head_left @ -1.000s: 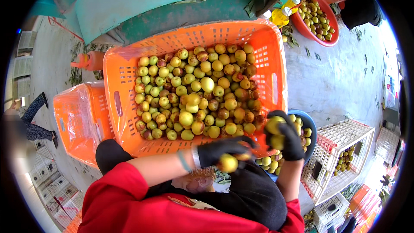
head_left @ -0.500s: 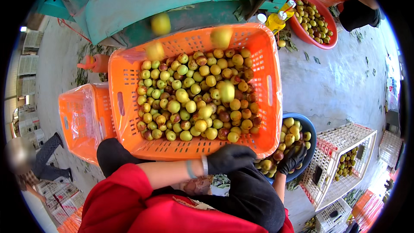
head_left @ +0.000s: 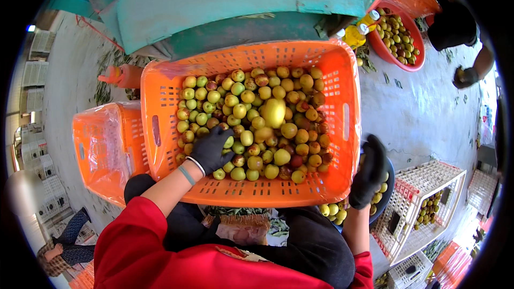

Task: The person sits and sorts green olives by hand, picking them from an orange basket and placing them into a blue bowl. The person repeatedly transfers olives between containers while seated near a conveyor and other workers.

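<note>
A large orange plastic crate (head_left: 251, 195) lined with clear film stands before me, filled with yellow-green, brown-blotched jujubes (head_left: 247, 96). My left hand (head_left: 210, 150), in a black glove, is down among them at the crate's near left, thumb and fingers closed round a green one. One blurred yellow jujube (head_left: 274, 112) shows above the pile. Beyond the crate's right wall my black-gloved right hand (head_left: 368, 174) is raised by the blue basin (head_left: 390, 174), fingers stretched and blurred, nothing seen in it. More jujubes lie in that basin, partly hidden by the hand.
A teal metal chute (head_left: 214, 5) overhangs the crate's far edge. Another film-covered orange crate (head_left: 101, 150) stands left. At right are a white crate (head_left: 428, 192) and a red basin (head_left: 420, 63) of jujubes, with yellow bottles (head_left: 353, 36) nearby. Another person's gloved hand (head_left: 466, 77) shows far right.
My left hand has swung from the crate's near right rim left into the jujubes. My right hand has risen out of the fruit in the blue basin. Several jujubes in the air have dropped.
</note>
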Action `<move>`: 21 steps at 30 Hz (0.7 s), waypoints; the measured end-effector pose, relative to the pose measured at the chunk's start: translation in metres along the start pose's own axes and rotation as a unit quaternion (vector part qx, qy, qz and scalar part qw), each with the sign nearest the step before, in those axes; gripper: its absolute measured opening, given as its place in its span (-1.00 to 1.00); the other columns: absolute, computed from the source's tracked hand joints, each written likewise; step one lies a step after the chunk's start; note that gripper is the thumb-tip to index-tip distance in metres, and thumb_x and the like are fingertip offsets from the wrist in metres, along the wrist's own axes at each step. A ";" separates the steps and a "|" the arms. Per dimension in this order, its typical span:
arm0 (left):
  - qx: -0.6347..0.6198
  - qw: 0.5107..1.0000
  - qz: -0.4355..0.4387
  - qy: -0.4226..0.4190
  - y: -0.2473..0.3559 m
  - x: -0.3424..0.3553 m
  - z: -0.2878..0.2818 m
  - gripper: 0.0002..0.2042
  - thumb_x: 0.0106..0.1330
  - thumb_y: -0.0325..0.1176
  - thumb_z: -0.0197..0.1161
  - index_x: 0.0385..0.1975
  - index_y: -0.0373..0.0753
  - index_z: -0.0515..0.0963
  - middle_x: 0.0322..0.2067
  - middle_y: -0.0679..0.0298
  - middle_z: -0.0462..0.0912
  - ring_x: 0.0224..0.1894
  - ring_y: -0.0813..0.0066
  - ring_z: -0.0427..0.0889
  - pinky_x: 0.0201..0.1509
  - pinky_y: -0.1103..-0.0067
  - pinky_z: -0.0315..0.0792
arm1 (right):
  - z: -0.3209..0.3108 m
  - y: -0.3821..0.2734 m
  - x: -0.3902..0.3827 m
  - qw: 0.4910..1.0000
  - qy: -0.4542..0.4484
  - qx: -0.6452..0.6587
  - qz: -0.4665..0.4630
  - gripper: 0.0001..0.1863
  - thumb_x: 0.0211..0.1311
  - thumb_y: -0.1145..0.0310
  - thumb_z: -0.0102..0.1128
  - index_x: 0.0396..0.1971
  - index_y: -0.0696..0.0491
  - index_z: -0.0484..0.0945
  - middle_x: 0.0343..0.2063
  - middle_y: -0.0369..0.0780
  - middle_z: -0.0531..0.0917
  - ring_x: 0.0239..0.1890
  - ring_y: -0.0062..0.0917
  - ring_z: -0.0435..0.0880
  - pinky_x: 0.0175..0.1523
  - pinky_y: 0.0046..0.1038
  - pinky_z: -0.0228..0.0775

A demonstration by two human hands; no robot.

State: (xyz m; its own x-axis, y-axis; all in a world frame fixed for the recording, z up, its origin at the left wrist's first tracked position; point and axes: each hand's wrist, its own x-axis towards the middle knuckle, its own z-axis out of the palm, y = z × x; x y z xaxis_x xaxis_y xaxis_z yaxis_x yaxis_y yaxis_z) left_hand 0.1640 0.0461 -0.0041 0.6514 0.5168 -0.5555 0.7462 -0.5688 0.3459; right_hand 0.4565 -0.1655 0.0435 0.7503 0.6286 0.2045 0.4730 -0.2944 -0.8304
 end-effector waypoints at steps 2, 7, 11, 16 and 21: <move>0.010 0.999 0.040 -0.021 -0.012 0.002 0.004 -0.41 0.07 -0.04 0.25 0.11 -0.10 0.31 -0.05 -0.02 0.43 -0.21 0.01 0.55 -0.16 0.26 0.48 | 0.041 -0.027 0.019 0.980 -0.191 0.031 -0.045 -0.71 0.10 0.61 0.11 -0.13 0.13 0.51 -0.16 -0.09 0.58 -0.11 -0.29 0.58 -0.02 -0.41 0.40; -0.054 0.989 0.090 -0.100 -0.011 -0.018 0.012 -0.66 -0.01 -0.08 0.27 -0.30 -0.15 0.51 -0.45 0.11 0.59 -0.33 0.11 0.59 -0.27 0.30 0.46 | 0.124 0.011 -0.001 0.859 -0.413 -0.268 -0.140 -0.68 0.08 0.36 0.11 -0.10 -0.06 0.47 -0.31 -0.08 0.57 -0.23 -0.18 0.58 -0.22 -0.18 0.44; -0.103 0.978 0.026 -0.181 -0.020 -0.053 0.007 -0.73 -0.05 -0.10 0.31 -0.47 -0.13 0.54 -0.54 0.19 0.58 -0.42 0.15 0.59 -0.32 0.33 0.45 | 0.128 -0.003 0.006 0.797 -0.507 -0.290 -0.153 -0.66 0.04 0.37 0.08 -0.11 -0.07 0.48 -0.21 -0.08 0.51 -0.19 -0.15 0.56 -0.18 -0.16 0.45; -0.174 0.972 -0.154 0.041 -0.078 -0.031 -0.031 -0.86 0.08 -0.29 0.21 -0.50 -0.17 0.67 -0.50 0.16 0.65 -0.50 0.27 0.62 -0.35 0.43 0.49 | 0.113 0.016 -0.019 0.812 -0.531 -0.240 -0.036 -0.71 0.01 0.27 0.17 -0.26 0.06 0.48 -0.23 -0.04 0.55 -0.20 -0.15 0.58 -0.15 -0.20 0.45; 0.063 0.977 -0.144 0.145 -0.113 0.014 -0.035 -0.52 0.14 -0.28 0.11 0.12 -0.17 0.36 -0.16 0.06 0.58 -0.16 0.08 0.58 -0.07 0.32 0.47 | 0.094 0.018 0.000 0.809 -0.536 -0.191 0.147 -0.65 0.07 0.10 0.20 -0.31 0.08 0.52 -0.37 -0.04 0.62 -0.27 -0.16 0.60 -0.19 -0.25 0.44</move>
State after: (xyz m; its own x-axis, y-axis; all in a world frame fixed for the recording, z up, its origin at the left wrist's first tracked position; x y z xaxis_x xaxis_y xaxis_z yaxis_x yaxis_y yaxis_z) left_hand 0.0938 0.1399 -0.0244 0.4420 0.8160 -0.3725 0.8934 -0.4375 0.1016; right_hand 0.4213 -0.1035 -0.0199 0.1218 0.6942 -0.7094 0.6092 -0.6165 -0.4987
